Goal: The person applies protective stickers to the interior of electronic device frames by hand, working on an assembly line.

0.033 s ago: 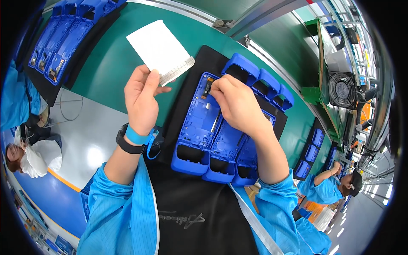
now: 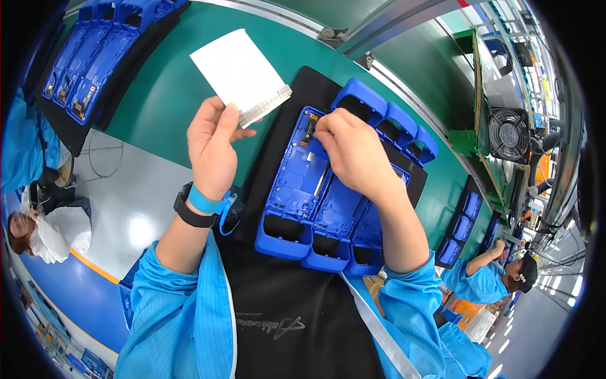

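Leftmost blue housing (image 2: 291,167): lies open side up along the left edge of a black mat (image 2: 310,83) on the green worktop (image 2: 158,85). A dark component (image 2: 310,128) sits inside its far end, toward the mat's far left corner.

Right hand (image 2: 358,150): over that far end, fingers bent and drawn together, tips at the component. Contact point hidden; cannot tell whether anything is gripped.

Left hand (image 2: 213,146): raised off the mat's left edge, pinching a white sheet (image 2: 237,66) between thumb and fingers near a corner. A pale segmented strip (image 2: 266,106) runs along the sheet's edge nearest the mat. Blue wrist strap (image 2: 205,202) and black band (image 2: 194,218) on this wrist.

Middle housing (image 2: 333,211) and right housing (image 2: 371,228) stand alongside, toward the mat's right edge; the right forearm partly covers the latter.

Farther out: more blue housings (image 2: 91,66) on a second mat at the worktop's left end; a black fan (image 2: 508,134) beyond its far edge; a co-worker (image 2: 483,278) in blue at right.
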A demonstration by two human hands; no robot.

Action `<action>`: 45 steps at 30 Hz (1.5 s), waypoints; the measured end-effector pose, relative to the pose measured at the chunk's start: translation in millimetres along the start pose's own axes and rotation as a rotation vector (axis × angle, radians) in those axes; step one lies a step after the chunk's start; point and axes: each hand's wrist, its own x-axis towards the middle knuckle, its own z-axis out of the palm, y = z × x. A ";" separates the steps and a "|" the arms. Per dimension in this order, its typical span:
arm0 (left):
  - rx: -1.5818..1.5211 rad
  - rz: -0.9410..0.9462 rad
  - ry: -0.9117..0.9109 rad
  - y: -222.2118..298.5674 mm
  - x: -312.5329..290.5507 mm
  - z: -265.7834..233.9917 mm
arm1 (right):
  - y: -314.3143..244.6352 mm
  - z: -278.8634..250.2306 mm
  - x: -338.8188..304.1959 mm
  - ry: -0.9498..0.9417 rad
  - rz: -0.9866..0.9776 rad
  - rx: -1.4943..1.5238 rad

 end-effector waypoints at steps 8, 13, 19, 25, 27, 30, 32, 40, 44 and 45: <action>-0.023 0.015 0.004 -18.8 -0.1 -5.5 | 4.6 -3.1 8.7 -0.103 0.046 -0.094; 0.039 0.060 -0.025 -23.1 -3.0 -7.4 | 3.8 -4.3 12.6 -0.137 0.051 -0.128; 0.036 0.069 -0.031 -23.5 -3.0 -8.2 | 3.4 -4.1 13.4 -0.164 0.049 -0.152; 0.041 0.061 -0.034 -22.0 -3.5 -7.7 | 0.4 -2.7 13.7 -0.141 0.059 -0.173; 0.043 0.069 -0.040 -22.0 -3.9 -8.5 | 0.2 -2.2 13.8 -0.142 0.056 -0.187; 0.047 0.074 -0.047 -22.5 -4.0 -8.6 | -1.3 -0.9 13.2 -0.125 0.061 -0.217; 0.052 0.071 -0.046 -22.0 -4.0 -8.6 | -0.7 0.0 10.6 -0.109 0.074 -0.244; 0.065 0.078 -0.050 -21.2 -3.0 -8.7 | 5.4 -1.0 -5.5 -0.052 0.025 -0.177; 0.058 0.067 -0.050 -21.2 -3.2 -7.8 | 7.7 -0.9 -13.6 -0.072 0.010 -0.166; 0.060 0.070 -0.049 -20.8 -3.2 -7.7 | 8.0 -0.8 -14.6 -0.072 -0.004 -0.167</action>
